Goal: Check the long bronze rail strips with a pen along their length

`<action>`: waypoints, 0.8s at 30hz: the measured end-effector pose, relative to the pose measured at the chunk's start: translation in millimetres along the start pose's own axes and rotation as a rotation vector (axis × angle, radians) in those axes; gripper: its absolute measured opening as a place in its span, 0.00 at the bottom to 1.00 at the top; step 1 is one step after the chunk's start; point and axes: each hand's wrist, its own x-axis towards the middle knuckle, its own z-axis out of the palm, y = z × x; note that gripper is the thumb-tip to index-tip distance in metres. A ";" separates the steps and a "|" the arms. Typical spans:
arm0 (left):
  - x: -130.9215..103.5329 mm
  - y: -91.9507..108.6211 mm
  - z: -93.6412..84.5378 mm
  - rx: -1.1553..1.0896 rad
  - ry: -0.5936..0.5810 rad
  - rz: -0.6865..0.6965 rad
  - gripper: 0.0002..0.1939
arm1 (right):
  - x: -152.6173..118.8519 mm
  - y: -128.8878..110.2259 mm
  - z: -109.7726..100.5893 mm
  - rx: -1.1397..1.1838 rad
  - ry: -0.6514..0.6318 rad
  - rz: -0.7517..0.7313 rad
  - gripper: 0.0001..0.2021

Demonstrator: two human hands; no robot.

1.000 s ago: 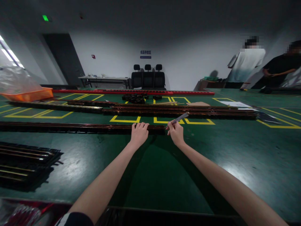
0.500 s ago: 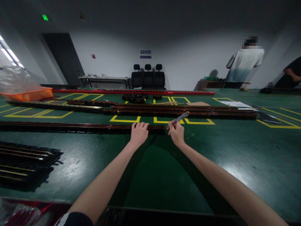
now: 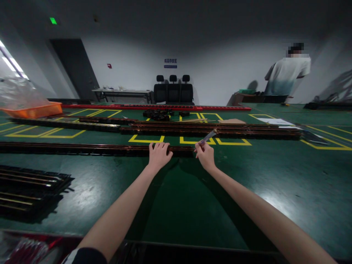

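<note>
A long black rail with copper-coloured strips (image 3: 90, 149) lies crosswise on the green table. Over it, close to its right end, my left hand (image 3: 159, 157) rests with the fingers curled across the far edge and the thumb to the right. At the rail's right end my right hand (image 3: 205, 154) is closed around a slim tool with a clear handle (image 3: 209, 136). The handle slants up and to the right. The tool's lower end is hidden by the fingers, so its exact kind and whether it touches the rail do not show.
Behind lie stacked similar rails (image 3: 220, 129), small black parts (image 3: 156, 114) and a red rail (image 3: 214, 108). More rails (image 3: 30, 181) occupy the near left. An orange tray (image 3: 35, 109) holds clear plastic bags. A person (image 3: 287, 77) stands at the back right.
My left hand has slid slightly left along the rail, its thumb now further out. The tool in my right hand has shifted a little left. Another person at the far right has left view.
</note>
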 end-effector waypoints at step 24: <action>-2.0 -83.2 -34.6 0.153 -0.197 -0.099 0.30 | 1.7 1.9 -1.8 -0.227 0.085 -0.178 0.11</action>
